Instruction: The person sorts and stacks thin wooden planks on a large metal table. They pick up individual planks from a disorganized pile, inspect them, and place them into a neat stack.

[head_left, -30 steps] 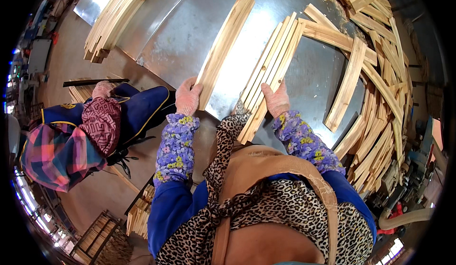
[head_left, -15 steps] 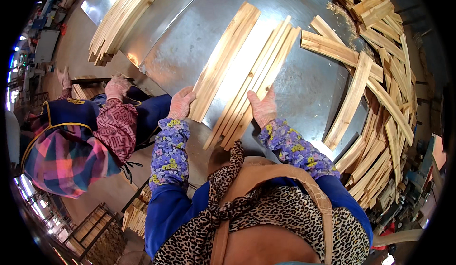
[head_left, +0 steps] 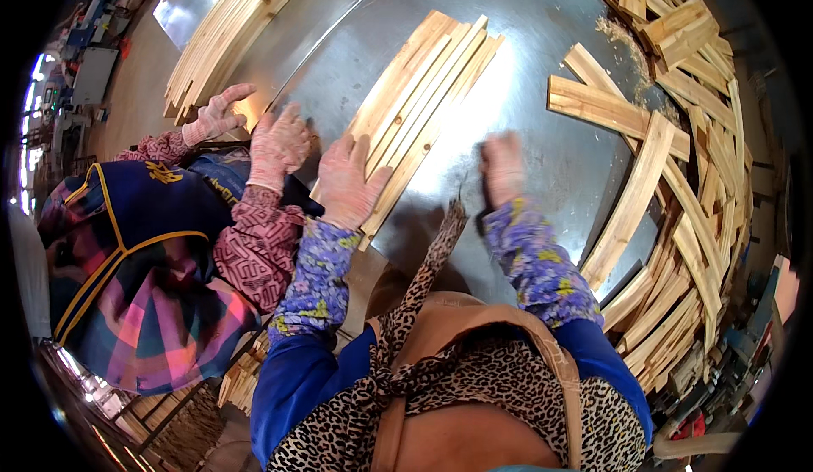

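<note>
A close row of pale wooden strips (head_left: 432,104) lies slanting on the metal table (head_left: 517,243) in front of me. Over the near end of these strips rests my left hand (head_left: 349,186), in a light glove, its fingers spread and flat on the wood. To the right of the strips, apart from them, my right hand (head_left: 503,167) is above the bare metal. Motion blurs its fingers; no wood shows in it.
At left, a co-worker's gloved hand (head_left: 281,146) reaches close to my left hand. A stack of long strips (head_left: 229,36) lies at the far left. Loose boards (head_left: 631,193) cross each other on the right, beside a large curved heap of boards (head_left: 707,159).
The wide board and narrow strips, apart before, now lie together. My right hand has left the strips and moved rightward. My left hand has moved onto the wood. The co-worker's hands have come nearer.
</note>
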Demonstrator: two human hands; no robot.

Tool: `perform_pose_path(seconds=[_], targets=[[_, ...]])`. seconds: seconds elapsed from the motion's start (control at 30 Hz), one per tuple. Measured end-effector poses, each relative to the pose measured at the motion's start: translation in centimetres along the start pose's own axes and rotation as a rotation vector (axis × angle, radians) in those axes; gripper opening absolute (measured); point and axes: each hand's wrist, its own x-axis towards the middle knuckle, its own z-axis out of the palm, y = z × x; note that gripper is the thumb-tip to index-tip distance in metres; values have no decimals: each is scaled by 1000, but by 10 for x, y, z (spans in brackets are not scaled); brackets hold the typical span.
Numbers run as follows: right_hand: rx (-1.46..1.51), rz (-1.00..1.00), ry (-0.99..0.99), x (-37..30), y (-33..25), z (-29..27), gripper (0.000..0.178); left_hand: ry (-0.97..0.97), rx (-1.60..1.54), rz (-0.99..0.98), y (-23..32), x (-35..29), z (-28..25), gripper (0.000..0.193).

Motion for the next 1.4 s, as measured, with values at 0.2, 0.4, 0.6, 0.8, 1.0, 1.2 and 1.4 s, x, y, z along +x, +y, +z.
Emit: perform_pose_path(seconds=[0.2, 0.4, 0.6, 0.8, 1.0, 1.2, 1.4], targets=[[947, 437, 620, 113, -2, -159, 31, 394, -301, 406, 82, -17, 14, 61], [500, 391, 387, 52, -24, -157, 33, -217, -199, 240, 178, 14, 68, 91], [-905, 63, 188, -66, -23, -208, 72, -541, 24, 187, 196, 13, 141, 99], [-850, 377, 320, -69, 33, -274, 111, -575, -148, 81, 194, 36, 136, 88], [-129, 309, -40, -73, 9, -198, 90, -696, -588, -54, 219, -8, 131, 84], [-1176, -29, 20, -21, -70, -291, 77, -790, -486, -266, 206, -20, 136, 66], [-1294, 353, -44, 13, -22, -420, 95, -655, -1553, -781, 156, -26, 138, 47]])
